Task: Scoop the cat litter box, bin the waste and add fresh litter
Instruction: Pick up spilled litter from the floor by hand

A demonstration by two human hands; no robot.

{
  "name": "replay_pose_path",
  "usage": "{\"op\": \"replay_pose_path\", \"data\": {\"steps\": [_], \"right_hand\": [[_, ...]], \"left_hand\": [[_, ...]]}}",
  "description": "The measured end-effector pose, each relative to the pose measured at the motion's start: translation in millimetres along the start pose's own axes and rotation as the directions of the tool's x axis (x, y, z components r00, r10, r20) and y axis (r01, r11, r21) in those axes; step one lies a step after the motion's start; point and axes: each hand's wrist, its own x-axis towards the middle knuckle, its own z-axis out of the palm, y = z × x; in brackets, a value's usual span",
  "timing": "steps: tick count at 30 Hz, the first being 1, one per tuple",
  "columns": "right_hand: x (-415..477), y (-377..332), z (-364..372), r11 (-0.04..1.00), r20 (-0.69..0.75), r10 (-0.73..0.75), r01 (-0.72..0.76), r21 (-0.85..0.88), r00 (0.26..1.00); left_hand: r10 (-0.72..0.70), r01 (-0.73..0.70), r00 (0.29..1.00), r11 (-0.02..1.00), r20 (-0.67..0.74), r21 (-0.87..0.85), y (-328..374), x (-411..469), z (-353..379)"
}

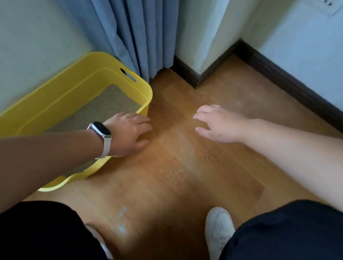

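Grip: your left hand [127, 134] lies released on the near long rim of the yellow plastic litter box [57, 91], fingers loose and draped over the edge. Your right hand [219, 121] hangs over the floor, fingers spread and slightly bent, grasping nothing.
Where the box lies: at 10 o'clock from you, against the wall; from the right hand it is at 9 o'clock, well apart.
Long axis: runs from about 7 o'clock to 1 o'clock, so the long side faces you at a slant.
Nearer hand: the left, already touching; any slide or steadying of the box looks like its job.
Box: smooth moulded plastic, rounded corners, a slot handle [128, 74] in the far short wall. Likely light and slippery on the boards.
Litter: pale grey-beige grains [109, 106], a fine even bed.
Floor: glossy wooden planks [174, 178], with a few stray grains [205, 157] at 5 o'clock of the right hand.
Missing: no scoop, bin or fresh litter in view, so scooping seems not yet begun.
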Motion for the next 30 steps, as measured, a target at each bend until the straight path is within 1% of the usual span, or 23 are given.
{"op": "replay_pose_path", "data": {"steps": [2,5,8,11,14,17,19,22,26,28,30], "right_hand": [[-8.9,6.5,9.7,1.0,0.033,-0.005,0.005,0.0,0.999],[-11.8,25.1,20.4,0.991,0.044,-0.089,0.093,-0.092,0.995],[-7.3,50.2,46.3,0.979,0.105,-0.11,0.126,-0.158,0.988],[0.1,71.9,87.0,0.969,0.208,-0.12,0.16,-0.187,0.971],[1.1,85.9,125.1,0.968,0.264,-0.129,0.179,-0.177,0.956],[1.1,96.8,154.8,0.981,0.308,-0.101,0.146,-0.127,0.946],[2.6,103.3,171.6,0.987,0.316,-0.084,0.123,-0.104,0.945],[-0.3,108.6,191.7,0.986,0.318,-0.099,0.137,-0.099,0.943],[13.0,112.5,209.9,0.989,0.252,-0.072,0.102,-0.108,0.965],[19.3,110.4,219.3,0.992,0.25,-0.058,0.085,-0.098,0.967],[19.7,106.7,230.3,0.992,0.258,-0.063,0.088,-0.088,0.964]], "left_hand": [[0.026,-0.026,1.0,1.0,0.01,-0.012,14.7,10.0,4.5],[0.012,-0.011,1.0,0.998,0.012,-0.056,38.8,24.5,22.3],[-0.052,0.055,0.998,0.988,0.02,-0.147,61.2,36.9,54.2],[-0.127,0.141,0.989,0.958,0.071,-0.251,79.3,45.3,89.5],[-0.21,0.252,0.966,0.901,0.154,-0.352,95.8,55.3,121.6],[-0.291,0.361,0.931,0.829,0.222,-0.427,109.7,64.1,143.7],[-0.329,0.408,0.911,0.81,0.25,-0.421,118.4,63.8,154.6],[-0.38,0.444,0.895,0.813,0.233,-0.377,132.6,54.5,173.3],[-0.465,0.52,0.852,0.802,0.239,-0.295,146.8,39.8,208.4],[-0.469,0.53,0.842,0.812,0.269,-0.244,152.1,32.3,223.2],[-0.439,0.503,0.85,0.84,0.291,-0.203,159.1,23.7,232.0]]}}
